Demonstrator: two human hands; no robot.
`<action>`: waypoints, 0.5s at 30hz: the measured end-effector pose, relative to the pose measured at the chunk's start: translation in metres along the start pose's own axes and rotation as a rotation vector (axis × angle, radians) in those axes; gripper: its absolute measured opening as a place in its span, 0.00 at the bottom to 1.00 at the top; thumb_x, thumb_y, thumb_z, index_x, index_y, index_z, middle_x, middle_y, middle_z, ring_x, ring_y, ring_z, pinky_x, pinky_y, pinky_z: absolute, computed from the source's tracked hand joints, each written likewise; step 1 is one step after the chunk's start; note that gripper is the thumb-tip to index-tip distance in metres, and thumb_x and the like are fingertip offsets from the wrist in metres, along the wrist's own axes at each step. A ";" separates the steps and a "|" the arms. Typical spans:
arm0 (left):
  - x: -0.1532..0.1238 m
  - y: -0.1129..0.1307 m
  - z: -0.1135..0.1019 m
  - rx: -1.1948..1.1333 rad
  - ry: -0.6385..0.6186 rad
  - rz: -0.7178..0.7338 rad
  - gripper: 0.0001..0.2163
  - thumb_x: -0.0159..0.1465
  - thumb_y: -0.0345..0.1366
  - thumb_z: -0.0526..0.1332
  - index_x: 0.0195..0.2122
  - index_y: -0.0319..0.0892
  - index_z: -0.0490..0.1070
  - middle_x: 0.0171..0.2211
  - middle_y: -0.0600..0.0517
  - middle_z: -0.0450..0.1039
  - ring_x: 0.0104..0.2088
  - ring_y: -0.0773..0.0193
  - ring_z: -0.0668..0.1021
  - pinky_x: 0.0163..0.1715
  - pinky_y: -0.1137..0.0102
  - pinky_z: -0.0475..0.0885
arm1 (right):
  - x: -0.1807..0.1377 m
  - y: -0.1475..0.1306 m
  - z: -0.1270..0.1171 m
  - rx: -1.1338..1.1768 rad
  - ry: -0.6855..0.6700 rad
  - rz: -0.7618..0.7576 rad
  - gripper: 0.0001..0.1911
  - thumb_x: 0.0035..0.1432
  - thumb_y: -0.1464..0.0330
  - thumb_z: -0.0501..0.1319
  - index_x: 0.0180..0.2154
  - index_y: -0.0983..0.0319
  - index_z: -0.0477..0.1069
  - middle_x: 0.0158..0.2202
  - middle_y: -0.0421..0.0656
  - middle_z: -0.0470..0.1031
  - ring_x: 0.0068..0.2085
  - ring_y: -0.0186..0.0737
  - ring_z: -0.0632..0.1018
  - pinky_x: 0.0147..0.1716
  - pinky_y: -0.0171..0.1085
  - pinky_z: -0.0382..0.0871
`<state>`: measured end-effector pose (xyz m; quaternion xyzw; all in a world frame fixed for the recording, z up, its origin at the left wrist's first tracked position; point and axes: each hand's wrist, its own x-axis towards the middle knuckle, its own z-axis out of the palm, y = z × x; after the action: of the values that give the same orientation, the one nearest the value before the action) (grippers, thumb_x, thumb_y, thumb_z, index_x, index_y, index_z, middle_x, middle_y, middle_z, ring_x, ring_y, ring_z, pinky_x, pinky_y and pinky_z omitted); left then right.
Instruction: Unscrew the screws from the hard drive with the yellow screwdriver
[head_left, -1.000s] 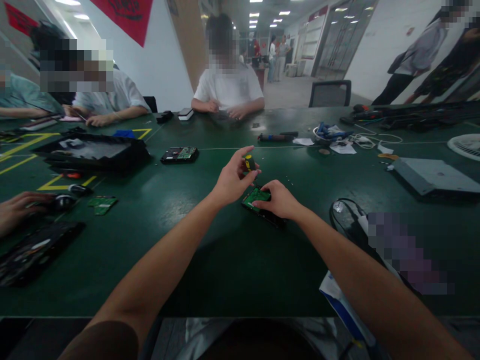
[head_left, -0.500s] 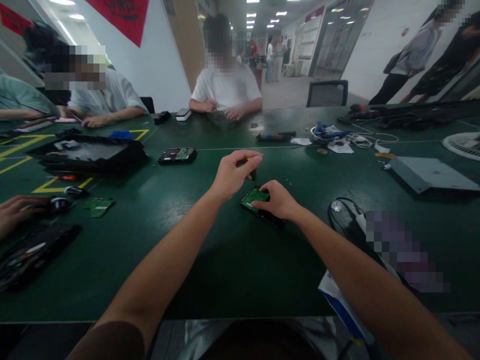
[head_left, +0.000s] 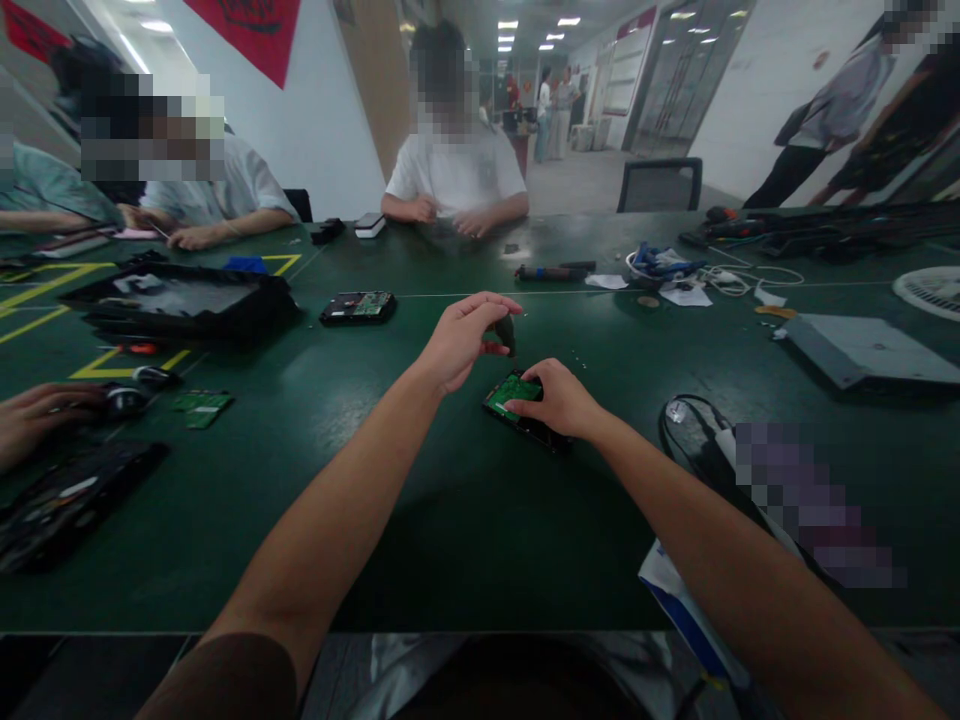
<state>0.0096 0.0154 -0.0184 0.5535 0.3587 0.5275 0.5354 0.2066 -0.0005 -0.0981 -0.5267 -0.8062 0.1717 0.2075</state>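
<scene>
A black hard drive (head_left: 534, 432) with a green circuit board (head_left: 513, 391) facing up lies on the dark green table. My right hand (head_left: 561, 402) grips it from the right, thumb and fingers reaching over the board. Above the drive's far edge, my left hand (head_left: 471, 338) is closed around the dark handle of a screwdriver (head_left: 508, 334), which points downward. Its shaft is too thin to make out, so contact with the drive cannot be told. A few tiny screws (head_left: 578, 360) lie just beyond the drive.
Another hard drive (head_left: 358, 307) and a black tray (head_left: 187, 300) lie to the left. Nearer are a loose green board (head_left: 201, 406) and a co-worker's hand (head_left: 49, 418). On the right are a grey metal box (head_left: 870, 350), cables (head_left: 727, 280) and a coiled cord (head_left: 694, 405).
My left hand has risen slightly with the screwdriver, and its handle has tilted. My right hand stays on the hard drive. The whole view has shifted a little.
</scene>
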 end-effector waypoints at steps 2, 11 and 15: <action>0.000 -0.001 0.000 -0.058 -0.019 -0.033 0.05 0.65 0.36 0.63 0.39 0.43 0.77 0.40 0.47 0.79 0.41 0.61 0.81 0.28 0.72 0.78 | 0.000 0.001 0.001 0.005 0.002 -0.002 0.27 0.56 0.51 0.75 0.49 0.60 0.78 0.51 0.51 0.77 0.51 0.53 0.78 0.50 0.49 0.74; -0.002 -0.002 0.006 -0.034 -0.035 0.008 0.07 0.66 0.41 0.67 0.37 0.42 0.77 0.39 0.48 0.79 0.39 0.63 0.80 0.29 0.73 0.77 | 0.002 0.003 0.003 0.005 0.011 0.000 0.27 0.55 0.51 0.75 0.49 0.61 0.78 0.50 0.51 0.77 0.50 0.52 0.78 0.49 0.49 0.74; -0.003 0.000 0.004 0.051 -0.039 0.026 0.08 0.65 0.42 0.68 0.39 0.43 0.81 0.41 0.48 0.79 0.39 0.64 0.78 0.28 0.74 0.75 | 0.002 0.003 0.002 0.001 0.009 -0.009 0.27 0.56 0.50 0.75 0.49 0.61 0.78 0.49 0.50 0.77 0.49 0.52 0.78 0.48 0.48 0.74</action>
<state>0.0133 0.0115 -0.0187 0.5818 0.3542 0.5141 0.5214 0.2069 0.0018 -0.1013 -0.5237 -0.8077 0.1687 0.2121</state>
